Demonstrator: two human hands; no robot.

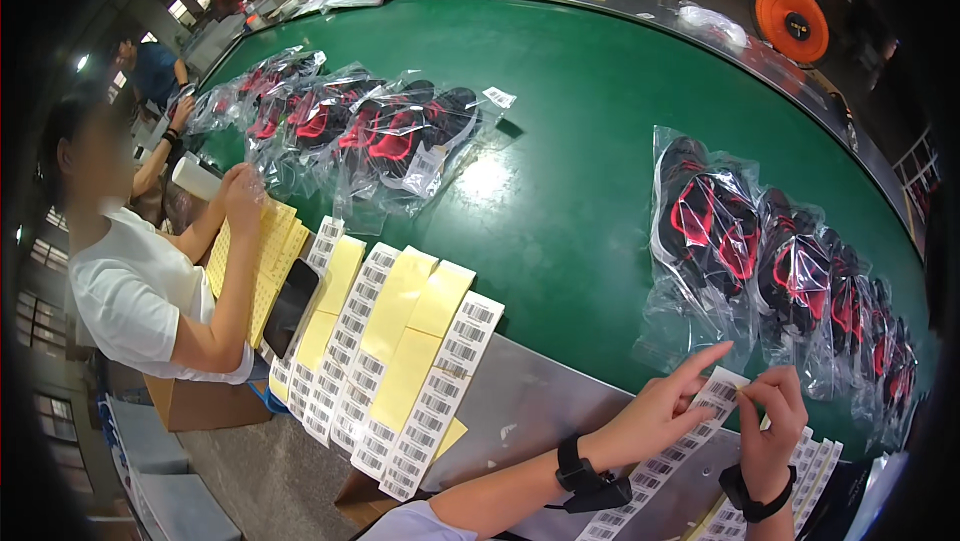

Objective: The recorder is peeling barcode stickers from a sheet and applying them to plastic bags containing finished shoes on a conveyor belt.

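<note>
A long white strip of barcode labels (655, 471) runs up from the lower edge at the right. My left hand (650, 416) grips it near its far end, thumb on top and index finger stretched toward the bagged shoes. At the strip's far right corner, my right hand (775, 411) pinches with thumb and forefinger; whether a label has come loose there is too small to tell. Just beyond both hands lies a row of black and red shoes in clear plastic bags (705, 221). Further label strips (815, 471) lie beside my right wrist.
Barcode strips and yellow backing sheets (400, 316) lie along the table's near edge, with a dark phone (292, 309) beside them. A co-worker in white (150, 291) sits at the left. More bagged shoes (400, 131) rest on the green belt (560, 141). An orange fan (792, 23) stands beyond.
</note>
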